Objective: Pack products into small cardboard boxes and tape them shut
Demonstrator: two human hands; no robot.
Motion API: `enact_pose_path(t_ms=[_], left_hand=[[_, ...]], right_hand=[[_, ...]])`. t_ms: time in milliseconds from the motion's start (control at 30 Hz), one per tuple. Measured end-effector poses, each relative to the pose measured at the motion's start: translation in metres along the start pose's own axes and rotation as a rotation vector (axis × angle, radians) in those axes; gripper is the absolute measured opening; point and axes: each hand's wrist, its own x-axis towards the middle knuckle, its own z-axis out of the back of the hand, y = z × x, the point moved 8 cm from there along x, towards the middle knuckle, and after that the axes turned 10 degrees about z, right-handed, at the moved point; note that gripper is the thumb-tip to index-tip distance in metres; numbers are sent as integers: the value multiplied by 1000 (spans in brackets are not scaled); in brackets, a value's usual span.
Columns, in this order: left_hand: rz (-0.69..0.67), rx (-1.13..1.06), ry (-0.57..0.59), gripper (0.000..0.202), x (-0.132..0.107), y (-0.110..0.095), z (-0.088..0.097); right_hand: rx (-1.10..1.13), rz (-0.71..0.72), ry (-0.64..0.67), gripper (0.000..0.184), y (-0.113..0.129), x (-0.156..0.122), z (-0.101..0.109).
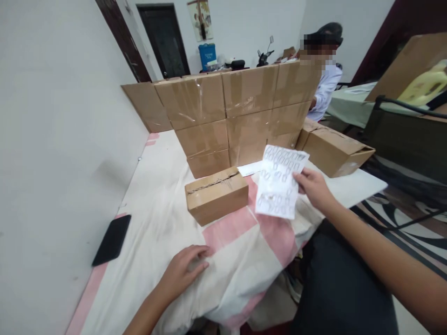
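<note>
My right hand (312,187) pinches the right edge of a white paper sheet (277,184) and holds it raised over the table. Rows of dark oblong outlines cover the sheet, too blurred to read. My left hand (188,270) rests on the white and pink tablecloth (226,232), fingers slightly curled and apart, with nothing in it. Just beyond that hand lies a closed brown cardboard box (218,197), its top seam ragged. Part of another white sheet (250,168) shows flat on the cloth behind the raised paper.
A wall of taped cardboard boxes (244,107) stands along the table's far side. At the left edge lies a dark flat tablet-like object (111,240). A larger carton (337,146) sits at the right. Behind the boxes is another person (326,83) in a light shirt.
</note>
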Motion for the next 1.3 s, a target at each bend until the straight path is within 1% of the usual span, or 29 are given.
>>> enact_pose_path(t_ms=[33,67,133,200,233,300,367,400,500,567,633,733,800,900,1000,1067,1133,1200,1233,1267,1300], left_hand=[[-18,36,-32,28,5,6,-1],[-39,60,-55,27,10,12,-3],[-84,101,-82,26,18,19,-8],[-124,159,-113,24,23,22,-12],[-141,191,-130,22,24,23,-13],[-168,247,-170,19,24,23,-14],[-195,284,-209,17,23,22,-13],[-206,298,-228,17,22,21,-12],[-239,321,-270,19,22,20,-10],[-260,333,-288,22,22,19,-8],[-278,344,-301,23,22,19,-7],[-291,357,-301,24,23,18,-6],[-295,357,-286,23,23,14,-6],[-296,348,-278,22,23,9,-6],[-299,359,-286,22,21,9,-7],[-302,364,-292,22,20,10,-7],[-292,356,-288,22,19,13,-7],[-278,343,-276,21,18,14,-8],[-273,336,-273,21,18,13,-7],[-272,332,-270,21,18,13,-7],[-273,329,-270,21,18,12,-7]], right_hand=[[-74,-33,-39,29,-11,27,27],[-185,-84,-35,26,-23,51,49],[-470,-194,-4,20,-48,92,84],[-661,-264,26,20,-73,119,104],[-730,-279,31,23,-84,128,111],[-853,-271,33,34,-104,139,116],[-965,-214,78,46,-120,144,111],[-1002,-177,129,49,-128,145,105],[-1054,-97,327,47,-152,144,79],[-1092,-88,408,49,-164,144,66],[-1146,-99,428,53,-173,148,59],[-1214,-117,417,56,-178,156,52],[-1243,-114,406,56,-177,160,49],[-1270,-68,394,57,-169,163,44],[-1271,-28,430,55,-164,160,40],[-1273,-45,462,52,-164,157,40],[-1290,-66,458,50,-159,158,42],[-1309,-50,419,53,-146,161,41],[-1301,-6,403,54,-136,162,35],[-1274,69,403,54,-123,163,24],[-1231,170,427,52,-109,161,9]])
